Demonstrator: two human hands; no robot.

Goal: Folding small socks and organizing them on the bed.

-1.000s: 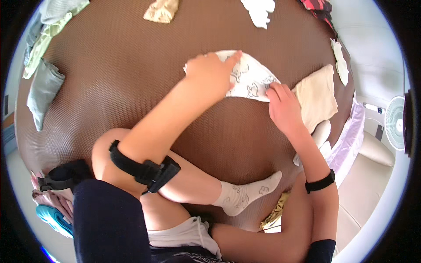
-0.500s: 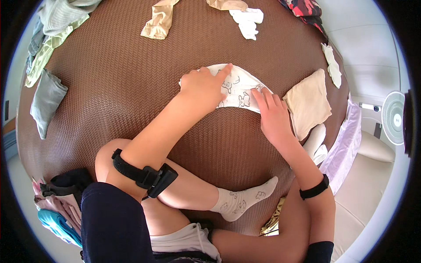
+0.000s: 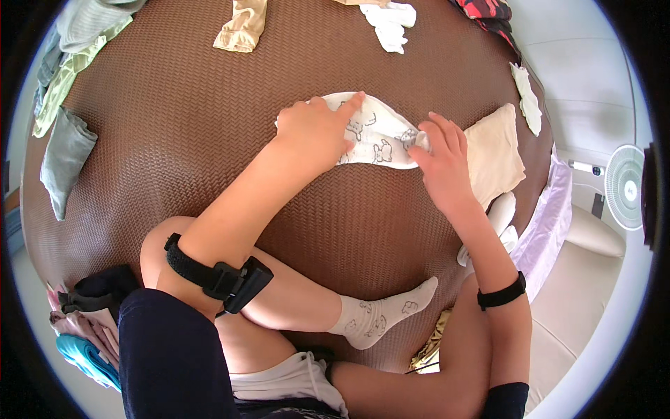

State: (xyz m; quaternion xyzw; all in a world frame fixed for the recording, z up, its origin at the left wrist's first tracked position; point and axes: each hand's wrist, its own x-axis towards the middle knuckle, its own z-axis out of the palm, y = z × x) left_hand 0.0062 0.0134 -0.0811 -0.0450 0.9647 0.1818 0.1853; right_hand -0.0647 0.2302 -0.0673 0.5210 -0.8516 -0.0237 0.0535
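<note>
On the brown woven mat [image 3: 335, 216] in front of me lies a curved white cloth [image 3: 375, 143] printed with outlined animals; what kind of garment or piece it is, I cannot tell. My left hand [image 3: 315, 133] presses on its left part, index finger stretched and apart from the thumb, covering much of that end. At the right end, my right hand [image 3: 444, 157] has its thumb and fingers closed on the cloth, whose edge is bunched and folded up there. Just right of that hand a folded beige cloth [image 3: 494, 153] lies on the mat.
Several clothes lie around: a tan piece [image 3: 242, 26] and a white one [image 3: 391, 24] at the far side, a grey-blue cloth [image 3: 68, 157] at left, a clothes pile [image 3: 91, 321] at lower left, lilac fabric [image 3: 548, 216] at right. A fan [image 3: 623, 187] stands beyond.
My right hand has gone from lying with stretched fingers on the cloth to gripping its right end, which is now bunched up. My left hand stays on the left part.
</note>
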